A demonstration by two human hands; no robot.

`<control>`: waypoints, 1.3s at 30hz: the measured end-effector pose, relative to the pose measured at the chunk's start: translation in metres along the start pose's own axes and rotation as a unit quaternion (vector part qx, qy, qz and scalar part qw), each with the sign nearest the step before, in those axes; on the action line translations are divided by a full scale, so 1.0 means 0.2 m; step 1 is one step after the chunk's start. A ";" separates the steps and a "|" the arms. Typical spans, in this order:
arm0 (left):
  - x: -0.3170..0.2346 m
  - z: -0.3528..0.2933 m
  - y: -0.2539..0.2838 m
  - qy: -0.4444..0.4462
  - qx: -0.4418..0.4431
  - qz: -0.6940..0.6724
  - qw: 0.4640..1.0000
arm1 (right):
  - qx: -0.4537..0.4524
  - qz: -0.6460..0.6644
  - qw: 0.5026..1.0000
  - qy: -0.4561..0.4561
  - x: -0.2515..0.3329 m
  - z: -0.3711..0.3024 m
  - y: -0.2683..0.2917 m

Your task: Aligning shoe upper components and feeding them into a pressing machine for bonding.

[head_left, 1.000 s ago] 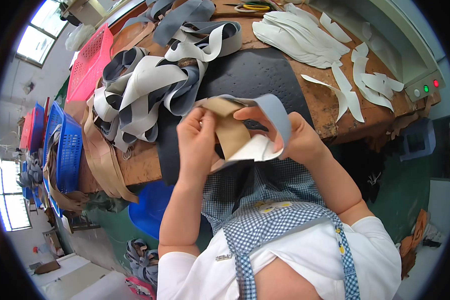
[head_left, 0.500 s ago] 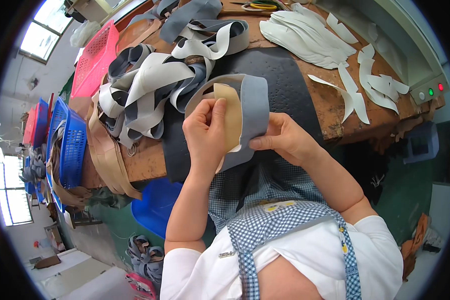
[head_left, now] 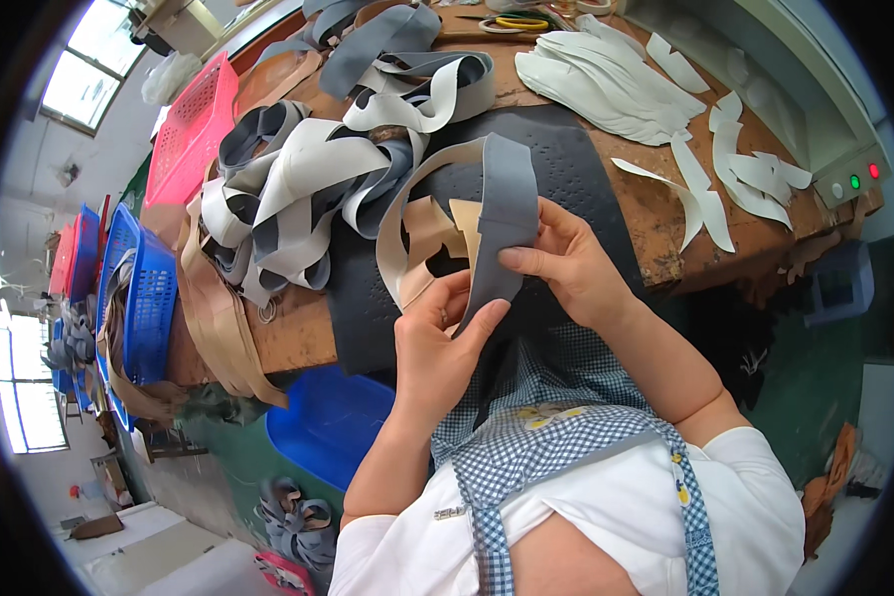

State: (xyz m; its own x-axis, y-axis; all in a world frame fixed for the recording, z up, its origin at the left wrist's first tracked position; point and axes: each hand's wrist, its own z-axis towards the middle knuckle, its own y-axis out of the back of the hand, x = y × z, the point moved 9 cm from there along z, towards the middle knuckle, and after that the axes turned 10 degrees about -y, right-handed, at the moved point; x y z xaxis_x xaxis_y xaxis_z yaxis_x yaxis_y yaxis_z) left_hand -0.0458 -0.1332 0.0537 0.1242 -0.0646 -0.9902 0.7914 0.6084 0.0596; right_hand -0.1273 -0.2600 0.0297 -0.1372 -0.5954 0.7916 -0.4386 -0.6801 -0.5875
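Both hands hold a curved grey shoe-upper piece (head_left: pixel 507 214) with a beige lining side, above a dark grey mat (head_left: pixel 576 164) on the wooden bench. My left hand (head_left: pixel 442 343) pinches its lower end from below. My right hand (head_left: pixel 566 260) grips the grey band from the right, fingers closed across it. A tan lining piece (head_left: pixel 437 226) shows inside the loop of the grey piece.
A heap of grey and cream upper pieces (head_left: pixel 288 189) lies left of the mat. White cut pieces (head_left: pixel 616 79) are spread at the back right. Tan strips (head_left: pixel 219 318) hang over the bench edge. Blue baskets (head_left: pixel 149 298) and a pink basket (head_left: pixel 189 129) stand left; a control box (head_left: pixel 849 179) sits right.
The grey piece has been turned and opened out into a loop; my left hand has dropped from its top to its lower end, and my right hand now grips the band.
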 end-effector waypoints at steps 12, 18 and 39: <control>0.16 0.09 0.06 0.119 -0.013 -0.160 0.980 | 0.092 0.026 0.993 -0.066 -0.07 -0.03 -0.05; 0.09 0.08 0.03 0.056 0.013 -0.019 0.998 | 0.032 -0.066 0.997 -0.032 -0.02 0.00 -0.05; 0.11 0.00 0.04 0.012 -0.032 0.044 0.998 | -0.055 -0.099 0.993 0.023 0.01 -0.01 0.00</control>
State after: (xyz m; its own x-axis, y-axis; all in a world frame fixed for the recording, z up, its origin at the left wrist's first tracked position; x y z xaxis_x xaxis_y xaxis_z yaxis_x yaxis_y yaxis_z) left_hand -0.0376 -0.1291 0.0328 0.1771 0.0102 -0.9841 0.7378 0.6604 0.1396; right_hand -0.1301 -0.2603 0.0312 -0.0785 -0.4320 0.8985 -0.5551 -0.7296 -0.3993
